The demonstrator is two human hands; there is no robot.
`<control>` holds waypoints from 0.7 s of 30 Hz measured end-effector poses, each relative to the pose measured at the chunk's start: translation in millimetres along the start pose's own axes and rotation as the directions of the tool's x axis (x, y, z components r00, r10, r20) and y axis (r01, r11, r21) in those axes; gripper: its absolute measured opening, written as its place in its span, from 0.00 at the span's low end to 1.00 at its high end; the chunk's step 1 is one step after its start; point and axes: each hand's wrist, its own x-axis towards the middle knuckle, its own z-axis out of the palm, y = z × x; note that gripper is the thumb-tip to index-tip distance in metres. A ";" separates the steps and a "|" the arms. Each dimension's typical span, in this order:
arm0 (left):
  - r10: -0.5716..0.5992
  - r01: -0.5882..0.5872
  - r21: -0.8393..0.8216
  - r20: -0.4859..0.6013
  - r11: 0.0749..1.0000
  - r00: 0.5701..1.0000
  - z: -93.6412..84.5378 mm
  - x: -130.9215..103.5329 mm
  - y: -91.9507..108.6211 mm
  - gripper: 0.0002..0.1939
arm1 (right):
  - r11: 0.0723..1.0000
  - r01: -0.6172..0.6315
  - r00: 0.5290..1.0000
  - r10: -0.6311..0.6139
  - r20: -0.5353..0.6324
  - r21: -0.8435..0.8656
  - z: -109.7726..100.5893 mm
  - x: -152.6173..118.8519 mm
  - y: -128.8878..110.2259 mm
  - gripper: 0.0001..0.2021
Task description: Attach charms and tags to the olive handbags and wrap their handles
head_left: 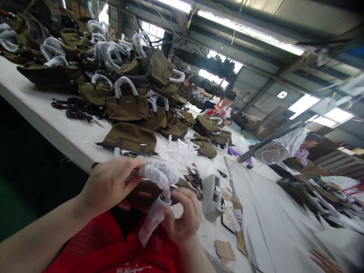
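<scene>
An olive handbag [148, 193] with a zipped top sits at the table's edge in front of me. White tissue-like wrapping covers its handle [156, 176]. My left hand [109, 184] is closed over the handle's left side, with its fingertips partly hidden. At the handle's right end, my right hand [184, 216] curls thumb and fingers at the wrapping beside a small metal fitting. A loose strip of white wrapping [152, 220] hangs down from there over my red apron.
Olive handbags [127, 108] with wrapped handles are heaped along the table [82, 140]. Black straps [76, 108] lie at left. A tape dispenser [212, 199], cardboard tags [237, 208] and scraps stand right. Across the table are co-workers; another person's hand [324, 261] shows lower right.
</scene>
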 end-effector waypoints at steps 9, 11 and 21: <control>-0.058 0.072 -0.109 0.128 0.991 0.990 -5.1 5.1 5.3 0.09 | 0.997 -0.067 0.996 0.069 0.062 -0.045 21.0 22.7 10.9 0.11; -0.081 0.110 -0.162 0.179 0.981 0.981 -5.9 7.8 4.1 0.09 | 0.991 -0.128 0.981 0.122 0.152 0.031 16.4 28.2 11.7 0.08; -0.046 0.600 -0.640 0.665 0.479 0.746 6.2 27.0 -40.5 0.17 | 0.615 -0.620 0.779 0.411 0.473 0.487 5.8 31.3 25.6 0.20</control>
